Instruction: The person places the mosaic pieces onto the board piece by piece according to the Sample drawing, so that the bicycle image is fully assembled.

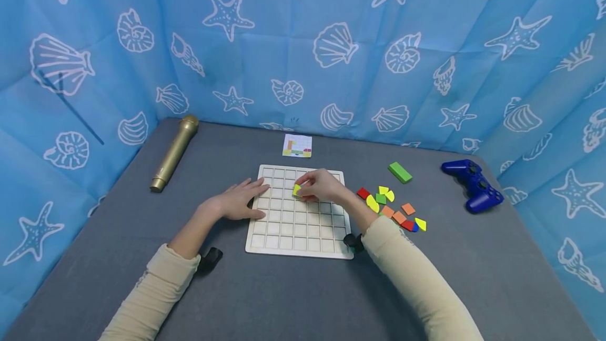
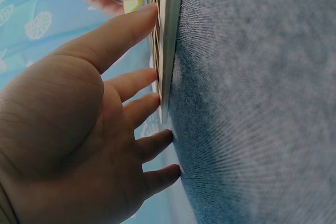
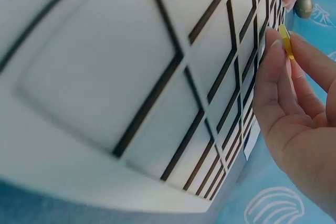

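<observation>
A white board with a raised grid [image 1: 286, 229] lies flat in the middle of the grey table. Over its upper middle, my right hand [image 1: 322, 186] pinches a small yellow tile [image 1: 296, 189] between thumb and fingers; in the right wrist view the yellow tile [image 3: 286, 41] is seen edge-on, close to the grid. My left hand [image 1: 239, 200] rests with spread fingers at the board's left edge. In the left wrist view the thumb and some fingertips of the left hand [image 2: 79, 114] touch the board's edge [image 2: 170, 30].
A small card with a coloured pattern [image 1: 297, 146] lies behind the board. Right of it are several loose red, yellow, orange and green tiles [image 1: 387, 211], a green block [image 1: 400, 172] and a blue game controller [image 1: 472, 186]. A gold microphone [image 1: 174, 154] lies at the left.
</observation>
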Action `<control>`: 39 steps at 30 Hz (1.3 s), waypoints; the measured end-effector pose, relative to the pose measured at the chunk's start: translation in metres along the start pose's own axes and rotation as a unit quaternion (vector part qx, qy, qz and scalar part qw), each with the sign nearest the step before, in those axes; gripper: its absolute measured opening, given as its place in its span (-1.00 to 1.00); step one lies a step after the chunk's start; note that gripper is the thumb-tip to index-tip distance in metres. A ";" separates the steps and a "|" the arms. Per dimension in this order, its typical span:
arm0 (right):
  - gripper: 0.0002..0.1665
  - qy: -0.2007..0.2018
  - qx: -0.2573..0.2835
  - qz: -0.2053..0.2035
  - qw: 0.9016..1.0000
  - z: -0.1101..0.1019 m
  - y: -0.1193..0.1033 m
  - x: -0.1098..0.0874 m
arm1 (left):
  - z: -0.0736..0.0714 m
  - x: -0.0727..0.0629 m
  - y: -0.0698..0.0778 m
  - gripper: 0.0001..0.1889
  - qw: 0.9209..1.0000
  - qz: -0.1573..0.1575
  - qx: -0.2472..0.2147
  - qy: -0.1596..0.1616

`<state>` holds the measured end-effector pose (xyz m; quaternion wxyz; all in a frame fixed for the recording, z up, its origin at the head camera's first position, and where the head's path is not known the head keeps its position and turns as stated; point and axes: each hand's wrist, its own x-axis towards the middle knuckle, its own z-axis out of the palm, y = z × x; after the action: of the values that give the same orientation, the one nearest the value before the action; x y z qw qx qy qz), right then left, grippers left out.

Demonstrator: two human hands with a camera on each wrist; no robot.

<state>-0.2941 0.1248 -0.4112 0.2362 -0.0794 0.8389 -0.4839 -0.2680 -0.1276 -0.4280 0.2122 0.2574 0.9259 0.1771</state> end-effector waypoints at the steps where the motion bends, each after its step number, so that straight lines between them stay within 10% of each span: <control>1: -0.70 0.001 0.002 0.002 1.000 0.001 -0.001 0.001 | 0.000 0.000 0.000 -0.18 1.000 0.000 0.000 0.000; 18: -0.75 0.027 -0.063 -0.020 0.997 0.013 0.001 0.011 | -0.002 0.002 0.001 -0.18 1.000 0.003 -0.006 -0.007; 39: -0.66 -0.007 0.070 0.001 0.998 0.007 0.006 0.007 | 0.000 0.000 0.001 -0.20 1.000 0.003 -0.004 -0.002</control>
<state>-0.2958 0.1198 -0.4216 0.2474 -0.0647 0.8014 -0.5407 -0.2672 -0.1268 -0.4269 0.2147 0.2600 0.9239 0.1811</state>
